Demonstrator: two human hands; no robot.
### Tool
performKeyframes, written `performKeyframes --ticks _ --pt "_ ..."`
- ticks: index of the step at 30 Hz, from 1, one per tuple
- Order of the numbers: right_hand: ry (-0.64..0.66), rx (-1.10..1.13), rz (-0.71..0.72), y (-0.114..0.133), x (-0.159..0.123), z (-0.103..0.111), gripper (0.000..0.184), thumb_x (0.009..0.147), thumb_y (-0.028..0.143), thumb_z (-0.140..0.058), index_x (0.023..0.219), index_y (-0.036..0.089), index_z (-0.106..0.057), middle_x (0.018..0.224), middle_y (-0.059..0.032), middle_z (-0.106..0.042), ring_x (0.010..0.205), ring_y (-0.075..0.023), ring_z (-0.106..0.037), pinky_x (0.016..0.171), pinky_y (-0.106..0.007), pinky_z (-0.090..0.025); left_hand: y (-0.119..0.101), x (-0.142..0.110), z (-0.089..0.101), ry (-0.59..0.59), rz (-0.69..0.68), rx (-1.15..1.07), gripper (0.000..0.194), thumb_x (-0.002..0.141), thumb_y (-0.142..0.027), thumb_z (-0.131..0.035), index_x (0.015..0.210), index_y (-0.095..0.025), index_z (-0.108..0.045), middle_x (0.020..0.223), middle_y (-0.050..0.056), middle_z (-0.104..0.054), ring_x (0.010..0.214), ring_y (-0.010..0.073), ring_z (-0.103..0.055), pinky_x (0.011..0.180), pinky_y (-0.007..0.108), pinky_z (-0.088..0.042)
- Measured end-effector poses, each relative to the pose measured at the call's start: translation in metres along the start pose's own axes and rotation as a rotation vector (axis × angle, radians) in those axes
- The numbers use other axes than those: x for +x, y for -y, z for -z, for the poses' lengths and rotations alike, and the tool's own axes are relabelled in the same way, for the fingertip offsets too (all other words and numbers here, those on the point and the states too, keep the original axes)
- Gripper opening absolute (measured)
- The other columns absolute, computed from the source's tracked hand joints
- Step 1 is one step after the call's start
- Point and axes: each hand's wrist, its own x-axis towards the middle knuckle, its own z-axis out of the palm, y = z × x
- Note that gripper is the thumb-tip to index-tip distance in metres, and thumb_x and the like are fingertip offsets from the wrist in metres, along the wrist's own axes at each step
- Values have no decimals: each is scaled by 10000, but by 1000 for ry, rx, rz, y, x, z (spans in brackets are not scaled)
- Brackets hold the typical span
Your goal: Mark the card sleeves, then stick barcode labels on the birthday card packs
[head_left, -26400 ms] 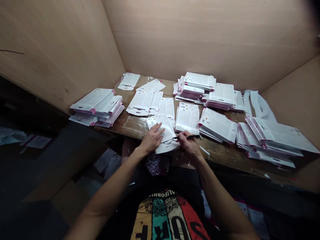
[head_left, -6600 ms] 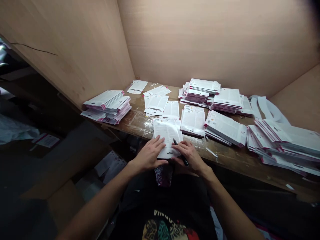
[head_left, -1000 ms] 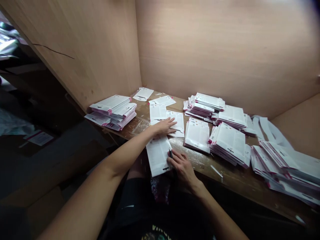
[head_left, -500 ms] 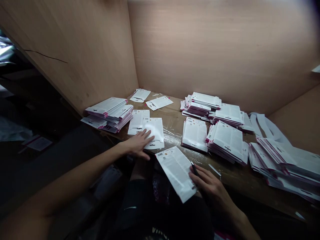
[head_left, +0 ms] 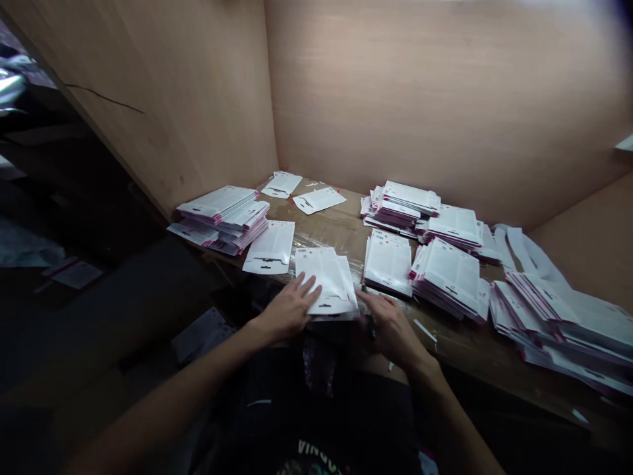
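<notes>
A small pile of white printed packaging cards [head_left: 327, 280] lies at the near edge of the wooden table [head_left: 336, 227]. My left hand [head_left: 289, 307] rests on the pile's left side with its fingers spread flat. My right hand [head_left: 390, 323] touches the pile's right edge with curved fingers. A thin black pen [head_left: 372, 324] shows dimly in the shadow under those fingers. One single card [head_left: 270, 247] lies just left of the pile.
A tall card stack with pink edges [head_left: 222, 211] sits at the left. More stacks [head_left: 388, 260] [head_left: 455, 274] [head_left: 408, 201] [head_left: 558, 316] fill the right. Two loose cards [head_left: 281, 185] [head_left: 319, 199] lie at the back. White strips [head_left: 524, 244] lie near the wooden walls.
My left hand dragged cards from mid-table back to the near edge. The card at my right hand now lies in the pile, with both hands around it.
</notes>
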Motion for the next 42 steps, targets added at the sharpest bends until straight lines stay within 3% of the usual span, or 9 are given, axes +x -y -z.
performKeyframes --ticks 3,5,13,24,28,32,35,38,42 --pt "-138 321 -187 -7 0 9 372 1042 384 -521 1331 226 -691 1081 -95 -804 964 -267 -765 893 -412 -594 -21 -3 -21 5 3 14 762 941 -614 -643 1538 -160 -507 1654 189 -408 1572 429 -273 1264 579 -299" --pt "-159 464 -273 -10 3 5 346 1016 443 -570 1220 231 -752 972 -70 -811 868 -249 -764 800 -363 -607 -27 -5 -27 -28 10 -2 780 935 -653 -631 1526 -157 -516 1652 193 -407 1575 414 -272 1269 562 -292" --pt "-104 489 -270 -27 14 -29 223 922 381 -664 887 205 -796 862 -58 -799 787 -243 -740 753 -362 -604 -34 5 -28 -47 1 -104 779 917 -698 -623 1483 -165 -568 1630 163 -450 1549 419 -301 1256 550 -309" --pt "-81 372 -37 -33 8 -31 215 1001 374 -633 1017 239 -799 975 -66 -814 867 -246 -753 829 -398 -593 -29 11 -24 -7 -8 -152 766 878 -711 -665 1451 -208 -600 1582 106 -527 1501 432 -350 1226 574 -323" --pt "-86 355 35 -31 10 -36 224 1020 365 -620 1090 251 -800 1004 -64 -821 883 -243 -761 881 -417 -577 -26 18 -18 -2 -26 -128 624 915 -653 -658 1337 -193 -681 1499 112 -604 1437 401 -428 1219 551 -333" --pt "-65 435 -3 -27 13 -38 263 1021 397 -626 1203 282 -776 1122 -59 -815 980 -259 -770 969 -456 -571 -29 33 -13 -14 -19 -98 384 977 -526 -632 1144 -198 -743 1304 104 -696 1273 330 -544 1143 485 -409" --pt "-150 556 -125 -26 13 -38 298 1024 427 -611 1223 258 -755 1181 -80 -798 1038 -268 -766 945 -436 -600 -38 47 -11 -24 107 -42 344 965 -529 -652 986 -198 -740 1101 109 -702 1113 322 -581 1011 488 -470" --pt "-158 585 -174 -25 13 -37 308 1047 431 -562 1232 250 -729 1151 -83 -797 1023 -258 -766 915 -409 -610 -50 59 -14 -18 225 0 343 936 -544 -688 955 -205 -735 1099 116 -668 1083 344 -564 913 509 -479" --pt "-121 444 -95 -23 15 -36 301 1066 386 -507 1234 257 -721 1140 -88 -786 996 -256 -754 915 -415 -590 -67 68 -28 -19 190 65 233 1012 -379 -585 1000 -187 -717 1157 138 -648 1119 338 -534 921 526 -463"
